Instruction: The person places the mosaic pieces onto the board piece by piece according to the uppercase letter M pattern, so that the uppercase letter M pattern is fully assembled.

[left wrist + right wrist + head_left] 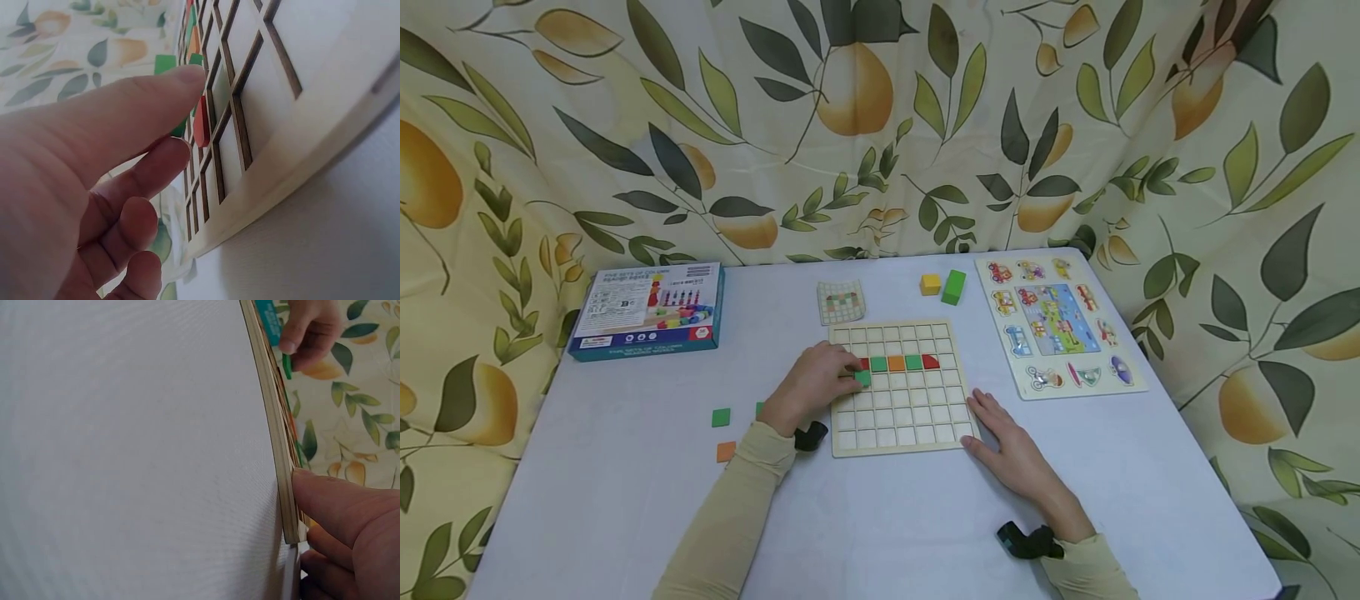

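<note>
My left hand point(812, 379) pinches a green square tile point(862, 380) between thumb and fingertips over the left side of a wooden grid board point(897, 451). In the left wrist view this green tile point(165, 64) stands tilted at the board's surface. Just above it runs a row of tiles: red, green, an orange tile point(897, 363), green, and a red tile point(931, 362) with a cut corner. The row's left end is partly behind my fingers. My right hand point(1018, 457) rests at the board's lower right edge, its thumb touching the rim and its fingers extended.
Left of the board lie a green tile point(721, 417), an orange tile point(726, 452) and another green tile, mostly behind my wrist. Behind it are a pattern card point(841, 302), yellow cube point(930, 284) and green block point(953, 287). A box point(647, 308) and picture puzzle point(1009, 321) flank them.
</note>
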`<action>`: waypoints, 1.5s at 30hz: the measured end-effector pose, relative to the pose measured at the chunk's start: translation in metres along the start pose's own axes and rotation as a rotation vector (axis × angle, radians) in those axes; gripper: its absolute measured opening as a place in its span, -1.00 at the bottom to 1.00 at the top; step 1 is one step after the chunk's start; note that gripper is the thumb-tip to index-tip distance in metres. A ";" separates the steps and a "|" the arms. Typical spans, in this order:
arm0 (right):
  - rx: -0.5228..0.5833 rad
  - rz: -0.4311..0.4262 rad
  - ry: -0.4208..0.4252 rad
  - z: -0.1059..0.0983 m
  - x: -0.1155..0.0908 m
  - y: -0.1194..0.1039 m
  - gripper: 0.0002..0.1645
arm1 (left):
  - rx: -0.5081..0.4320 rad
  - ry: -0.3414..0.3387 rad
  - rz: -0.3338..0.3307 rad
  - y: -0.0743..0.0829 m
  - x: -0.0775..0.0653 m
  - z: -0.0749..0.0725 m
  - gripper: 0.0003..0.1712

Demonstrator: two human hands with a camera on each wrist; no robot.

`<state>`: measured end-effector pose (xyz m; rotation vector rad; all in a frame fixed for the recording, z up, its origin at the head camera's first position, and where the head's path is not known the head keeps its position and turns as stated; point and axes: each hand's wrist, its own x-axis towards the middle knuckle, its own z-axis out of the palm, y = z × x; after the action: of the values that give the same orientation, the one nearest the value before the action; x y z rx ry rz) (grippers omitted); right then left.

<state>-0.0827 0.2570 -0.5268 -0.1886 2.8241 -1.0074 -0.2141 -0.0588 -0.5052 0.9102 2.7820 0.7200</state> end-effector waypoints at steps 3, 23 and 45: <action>0.000 -0.002 0.001 0.000 0.000 0.000 -0.18 | 0.007 -0.001 -0.007 0.000 0.000 0.002 -0.72; 0.000 0.002 -0.004 0.002 0.001 0.001 -0.18 | 0.010 -0.032 -0.039 0.002 0.000 0.006 -0.68; -0.007 0.003 -0.002 0.000 0.001 0.000 -0.18 | -0.032 0.007 -0.151 -0.012 -0.027 -0.002 -0.61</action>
<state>-0.0833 0.2565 -0.5266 -0.1855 2.8256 -0.9960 -0.1994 -0.0840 -0.5095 0.6835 2.7985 0.7425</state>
